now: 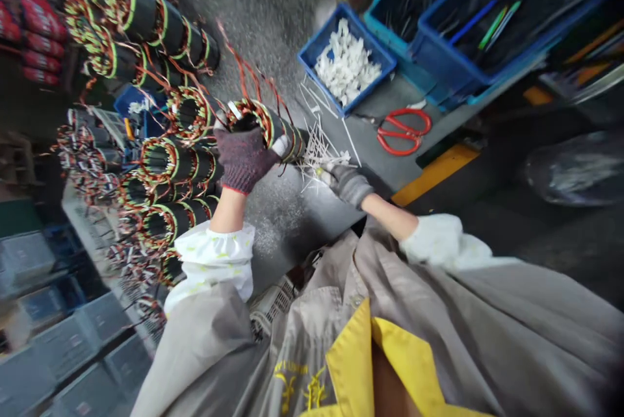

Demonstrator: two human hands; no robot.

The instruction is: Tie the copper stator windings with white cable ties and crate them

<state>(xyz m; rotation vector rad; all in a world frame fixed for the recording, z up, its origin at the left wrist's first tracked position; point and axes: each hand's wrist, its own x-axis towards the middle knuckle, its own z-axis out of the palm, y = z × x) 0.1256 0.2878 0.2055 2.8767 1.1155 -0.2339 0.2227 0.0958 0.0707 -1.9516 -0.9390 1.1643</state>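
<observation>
My left hand (pixel 242 158), in a dark knit glove, is closed round a motor stator (pixel 266 125) wound with copper wire and green-yellow lacing, lying on the grey bench (pixel 277 34). My right hand (pixel 347 183), in a grey glove, pinches thin white cable ties from a loose heap of ties (pixel 319 147) beside the stator. Red-orange lead wires (pixel 248 73) stick up from the stator.
Many more wound stators (pixel 160 164) are stacked at the left. A small blue bin of white plastic pieces (pixel 347 66) stands behind the ties, red-handled scissors (pixel 404 131) to its right, and large blue crates (pixel 478 21) at the back right. Grey crates (pixel 63 339) sit below left.
</observation>
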